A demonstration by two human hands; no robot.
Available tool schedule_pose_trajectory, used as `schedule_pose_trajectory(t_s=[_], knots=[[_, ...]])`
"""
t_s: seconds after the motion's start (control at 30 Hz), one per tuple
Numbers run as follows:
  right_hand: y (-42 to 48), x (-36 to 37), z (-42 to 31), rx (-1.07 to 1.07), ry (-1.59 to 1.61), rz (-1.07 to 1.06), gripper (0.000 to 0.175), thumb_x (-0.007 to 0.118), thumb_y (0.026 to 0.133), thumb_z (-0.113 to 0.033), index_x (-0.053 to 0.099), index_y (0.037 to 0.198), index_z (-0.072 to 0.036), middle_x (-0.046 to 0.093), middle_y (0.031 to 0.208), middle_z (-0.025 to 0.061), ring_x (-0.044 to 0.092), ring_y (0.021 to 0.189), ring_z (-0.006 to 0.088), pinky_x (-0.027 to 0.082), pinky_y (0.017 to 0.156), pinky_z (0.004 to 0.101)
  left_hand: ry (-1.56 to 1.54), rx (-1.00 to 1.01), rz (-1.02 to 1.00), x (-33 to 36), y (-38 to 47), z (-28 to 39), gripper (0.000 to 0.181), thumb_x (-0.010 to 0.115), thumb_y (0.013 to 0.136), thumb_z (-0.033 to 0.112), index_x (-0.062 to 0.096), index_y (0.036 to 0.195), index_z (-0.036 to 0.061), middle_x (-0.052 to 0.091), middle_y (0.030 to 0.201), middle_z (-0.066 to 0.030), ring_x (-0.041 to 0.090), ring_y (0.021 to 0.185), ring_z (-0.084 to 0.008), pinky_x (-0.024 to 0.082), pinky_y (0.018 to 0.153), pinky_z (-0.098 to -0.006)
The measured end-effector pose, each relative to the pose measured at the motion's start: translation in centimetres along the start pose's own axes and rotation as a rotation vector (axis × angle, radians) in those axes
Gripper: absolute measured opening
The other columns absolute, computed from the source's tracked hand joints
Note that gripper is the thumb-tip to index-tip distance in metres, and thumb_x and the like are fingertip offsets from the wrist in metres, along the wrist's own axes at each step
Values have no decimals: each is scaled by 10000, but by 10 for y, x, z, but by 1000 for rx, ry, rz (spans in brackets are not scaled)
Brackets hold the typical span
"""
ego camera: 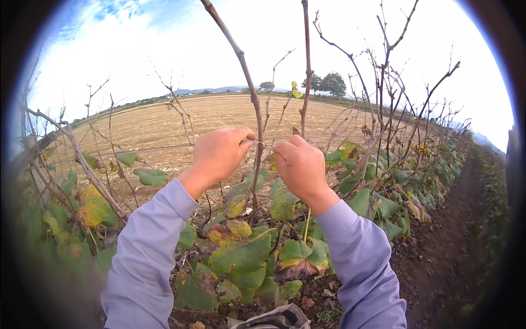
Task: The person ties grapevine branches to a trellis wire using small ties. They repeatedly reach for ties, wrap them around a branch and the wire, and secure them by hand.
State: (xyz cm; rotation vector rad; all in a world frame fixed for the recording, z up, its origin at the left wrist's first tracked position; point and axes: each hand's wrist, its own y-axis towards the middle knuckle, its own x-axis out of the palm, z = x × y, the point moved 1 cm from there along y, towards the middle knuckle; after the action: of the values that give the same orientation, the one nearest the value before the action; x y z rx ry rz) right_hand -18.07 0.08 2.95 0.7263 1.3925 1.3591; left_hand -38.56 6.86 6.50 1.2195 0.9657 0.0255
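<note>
A thin pale tie (265, 144) passes around a woody vine cane (255, 111) at the height of a trellis wire (164, 147). On the left of the cane, my left hand (220, 154) pinches one end of the tie between thumb and forefinger. My right hand (302, 164) is closed at the tie's other end, just right of the cane; its fingertips are partly hidden behind the knuckles. A second upright cane (306, 78) rises behind my right hand. Green and yellowing vine leaves (242, 255) hang below both hands.
More bare canes (382, 82) and leaves stand along the row at right, beside a dirt path (456, 230). A slanting cane (88, 168) crosses at left. Beyond the wire lies a dry stubble field (213, 111). A crumpled cloth-like item (273, 318) shows at the bottom edge.
</note>
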Motion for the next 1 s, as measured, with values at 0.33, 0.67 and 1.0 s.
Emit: schedule_pose_trajectory(t_s=[0.33, 0.67, 1.0], knots=[[-26, 12, -15, 727, 714, -411, 258, 850, 960, -228, 815, 956, 27, 694, 776, -30, 571, 698, 69, 474, 621, 301, -79, 86, 19, -4, -10, -8, 299, 750, 982, 289, 778, 1203, 90, 805, 1101, -144, 774, 992, -353, 597, 835, -457], [-6, 25, -4, 642, 669, -456, 296, 789, 1021, -270, 806, 976, 22, 670, 741, 5, 573, 682, 79, 478, 614, 323, -100, 8, 100, 5, -14, -4, 214, 721, 980, 255, 781, 1135, 121, 802, 1049, -131, 760, 979, -361, 589, 820, -503], [-13, 31, -17, 913, 1198, -428, 197, 728, 1084, -200, 737, 1064, -5, 617, 761, -18, 469, 584, 51, 364, 511, 253, -25, 450, 384, 17, -24, -16, 141, 789, 918, 144, 831, 1051, 126, 791, 1053, -69, 761, 934, -310, 603, 753, -406]])
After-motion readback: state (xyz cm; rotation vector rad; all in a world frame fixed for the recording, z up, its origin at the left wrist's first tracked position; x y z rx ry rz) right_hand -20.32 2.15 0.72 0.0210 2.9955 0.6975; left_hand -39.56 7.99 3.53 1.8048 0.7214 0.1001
